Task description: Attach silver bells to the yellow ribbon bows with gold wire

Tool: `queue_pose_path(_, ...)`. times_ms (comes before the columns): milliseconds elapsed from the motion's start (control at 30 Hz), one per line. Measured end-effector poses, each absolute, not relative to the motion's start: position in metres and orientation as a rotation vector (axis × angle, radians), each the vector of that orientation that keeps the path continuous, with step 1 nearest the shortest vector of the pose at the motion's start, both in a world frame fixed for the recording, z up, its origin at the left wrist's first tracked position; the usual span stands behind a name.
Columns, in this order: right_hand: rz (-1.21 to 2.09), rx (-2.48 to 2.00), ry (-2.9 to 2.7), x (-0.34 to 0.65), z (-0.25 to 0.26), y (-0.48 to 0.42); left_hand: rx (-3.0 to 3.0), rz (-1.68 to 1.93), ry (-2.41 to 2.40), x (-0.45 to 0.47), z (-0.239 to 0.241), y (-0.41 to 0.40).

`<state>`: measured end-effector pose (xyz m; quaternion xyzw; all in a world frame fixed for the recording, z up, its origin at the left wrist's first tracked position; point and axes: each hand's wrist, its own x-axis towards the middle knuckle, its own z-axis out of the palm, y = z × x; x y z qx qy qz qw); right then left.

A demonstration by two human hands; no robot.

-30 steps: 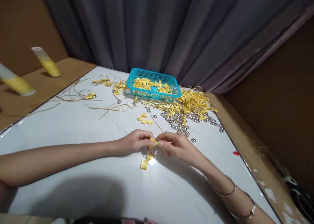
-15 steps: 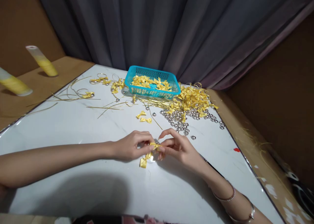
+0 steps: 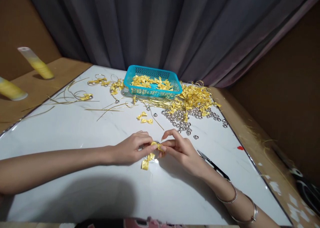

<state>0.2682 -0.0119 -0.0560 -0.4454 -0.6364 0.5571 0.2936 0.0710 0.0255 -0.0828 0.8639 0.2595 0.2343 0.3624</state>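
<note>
Pinched close, your left hand (image 3: 132, 150) holds one side of a yellow bow (image 3: 157, 145) over the white table (image 3: 80, 129). A second bow (image 3: 145, 164) shows just below. Your right hand (image 3: 183, 153) pinches the other side, probably to keep it still. A dark pointed tool (image 3: 212, 164) lies beside, maybe for easy reach.

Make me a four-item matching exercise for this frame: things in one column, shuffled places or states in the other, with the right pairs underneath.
Things
1. Left hand
2. Turquoise basket
3. Silver pieces
4. Dark pointed tool

Places and states
A. Lying beside the right forearm
B. Clustered on the table, in front of a heap of bows
C. Fingers pinching a yellow bow
D. Near the curtain, with loose bows inside

Right pairs: 1-C, 2-D, 3-B, 4-A
</note>
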Motion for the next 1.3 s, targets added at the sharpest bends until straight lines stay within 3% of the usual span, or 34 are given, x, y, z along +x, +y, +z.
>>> queue_pose_path(567, 1.724, -1.039, -1.679, 0.2717, -0.0618, -0.007, 2.039, 0.479, 0.63, 0.0672, -0.087, 0.0303)
queue_pose_path(933, 1.429, -1.184, -1.908, 0.2712, -0.0598, -0.0061, 1.956, 0.439, 0.661, 0.0682, -0.0873, 0.0337)
queue_pose_path(1300, 1.46, -1.152, -1.81, 0.2659, -0.0625, -0.0121, 2.105, 0.46, 0.518, 0.0678, -0.0871, 0.0327)
